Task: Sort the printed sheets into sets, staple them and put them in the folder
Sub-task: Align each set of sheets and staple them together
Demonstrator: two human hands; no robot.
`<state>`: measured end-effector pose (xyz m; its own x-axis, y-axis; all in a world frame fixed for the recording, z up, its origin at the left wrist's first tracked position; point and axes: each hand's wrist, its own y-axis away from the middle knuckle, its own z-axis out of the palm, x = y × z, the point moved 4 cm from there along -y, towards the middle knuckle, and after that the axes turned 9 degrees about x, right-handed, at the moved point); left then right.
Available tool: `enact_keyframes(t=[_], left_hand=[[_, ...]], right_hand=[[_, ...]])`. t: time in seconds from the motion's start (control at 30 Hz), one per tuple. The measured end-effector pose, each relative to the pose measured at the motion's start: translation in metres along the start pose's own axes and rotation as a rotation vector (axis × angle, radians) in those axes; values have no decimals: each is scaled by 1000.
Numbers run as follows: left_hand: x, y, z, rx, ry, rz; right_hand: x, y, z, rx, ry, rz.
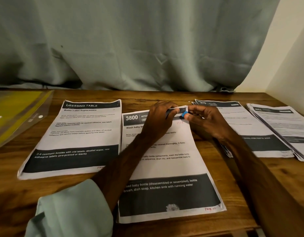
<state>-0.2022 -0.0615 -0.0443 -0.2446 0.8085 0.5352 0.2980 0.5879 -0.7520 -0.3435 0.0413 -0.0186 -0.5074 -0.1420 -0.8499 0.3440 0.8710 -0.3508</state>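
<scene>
left hand (160, 118) — holds 3800 sheets (166, 165) | right hand (205, 121) — pinches blue stapler (184, 114)

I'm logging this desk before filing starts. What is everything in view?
table: one, brown wood, under everything
folder: one, yellow in clear plastic, table's far left
paper sets: four, white with black bands, in a row across the table
stapler: one, blue and black, at the middle set's top right corner
curtain: one, grey-green, behind the table
wall: one, cream, right
sleeve: one, pale green, left forearm
left hand: one, grips stapler
right hand: one, pinches stapler's blue end
</scene>
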Motion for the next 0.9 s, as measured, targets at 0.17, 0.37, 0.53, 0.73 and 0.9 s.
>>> enact_keyframes(t=[0.17,0.37,0.53,0.73,0.9], left_hand=[[-2,0,2,-13,-22,15],[-2,0,2,-3,-20,13],[0,1,1,20,-21,35],[3,0,-1,38,-32,59],[3,0,0,36,-30,68]], right_hand=[[4,-1,-1,22,20,-8],[2,-2,2,31,25,-24],[-1,-2,2,51,18,-43],[0,-3,2,56,22,-59],[0,-3,2,68,12,-55]])
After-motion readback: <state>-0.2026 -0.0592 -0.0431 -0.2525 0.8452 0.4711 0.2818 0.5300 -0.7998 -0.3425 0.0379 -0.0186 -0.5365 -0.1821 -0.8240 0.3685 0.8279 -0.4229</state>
